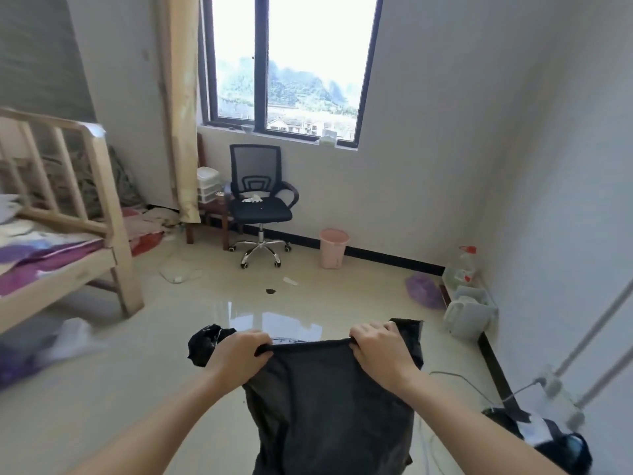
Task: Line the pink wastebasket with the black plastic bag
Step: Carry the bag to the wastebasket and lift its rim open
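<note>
The black plastic bag (325, 406) hangs in front of me, low in the head view, its top edge stretched between my hands. My left hand (239, 353) grips the edge at the left, with a bunched bag corner sticking out beyond it. My right hand (383, 344) pinches the edge at the right. The pink wastebasket (333, 248) stands upright on the floor across the room, against the far wall under the window, well beyond my hands. No liner shows at its rim.
A black office chair (260, 204) stands left of the wastebasket. A wooden bed (68, 241) fills the left side. Plastic jugs (467, 313), a purple bag (423, 289) and a bottle sit along the right wall. Cables and a power strip (551, 385) lie at the lower right.
</note>
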